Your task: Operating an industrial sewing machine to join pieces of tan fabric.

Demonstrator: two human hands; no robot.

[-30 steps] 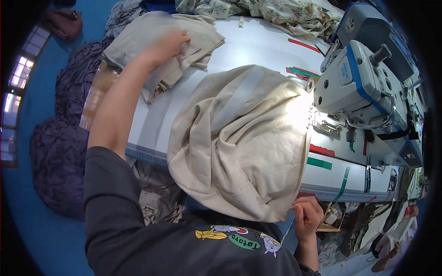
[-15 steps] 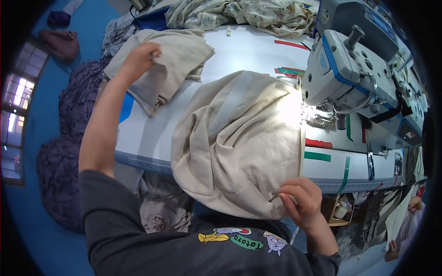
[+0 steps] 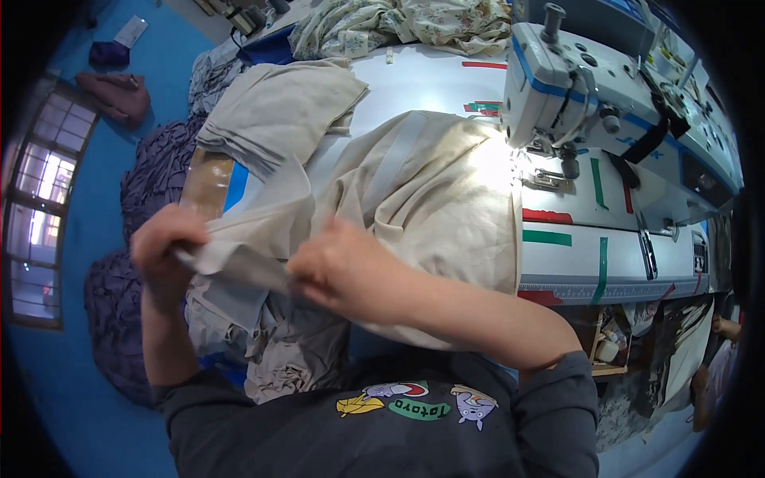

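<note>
both hands, left hand (image 3: 166,253) and right hand (image 3: 344,269), close their fingers on a beige cloth strip (image 3: 239,267) beside the sewing machine (image 3: 590,88) on the counter (image 3: 446,88).

The white sewing table (image 3: 446,84) carries a sewing machine (image 3: 606,103), beige cloth (image 3: 430,183), folded beige pieces (image 3: 279,111) and floral fabric (image 3: 398,24).

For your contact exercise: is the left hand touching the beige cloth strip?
Touching. The head view shows the left hand closed around the end of the strip, with cloth emerging from its grip toward the right hand.
</note>
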